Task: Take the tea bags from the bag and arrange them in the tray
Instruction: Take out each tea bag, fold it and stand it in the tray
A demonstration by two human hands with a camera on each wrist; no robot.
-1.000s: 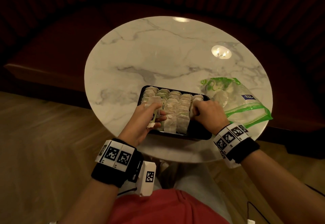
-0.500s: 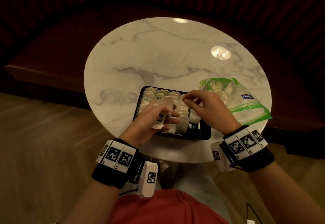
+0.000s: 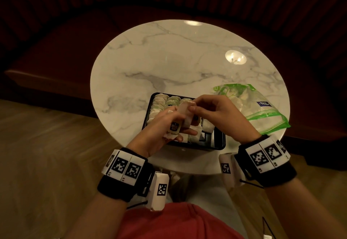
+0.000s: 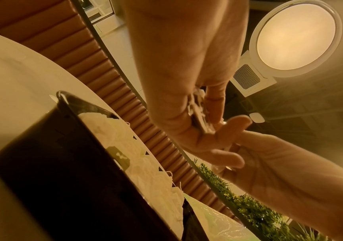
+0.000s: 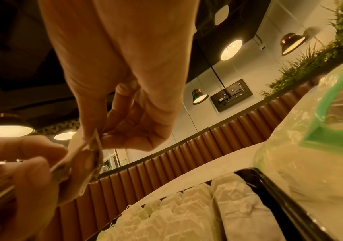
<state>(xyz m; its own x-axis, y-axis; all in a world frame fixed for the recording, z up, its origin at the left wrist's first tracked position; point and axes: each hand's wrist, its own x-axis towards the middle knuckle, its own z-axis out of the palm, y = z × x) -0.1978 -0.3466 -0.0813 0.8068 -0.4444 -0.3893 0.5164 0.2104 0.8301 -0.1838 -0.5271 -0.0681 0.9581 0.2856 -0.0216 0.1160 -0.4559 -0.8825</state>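
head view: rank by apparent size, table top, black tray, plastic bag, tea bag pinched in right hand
Largest to smallest, head view:
1. table top
2. black tray and plastic bag: look alike, hands cover part of each, so unranked
3. tea bag, pinched by the right hand, raised nearer the camera yet clearly smallest

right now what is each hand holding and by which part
The left hand grips a small stack of tea bags by its lower end. The right hand pinches the top edge of one tea bag from that stack.
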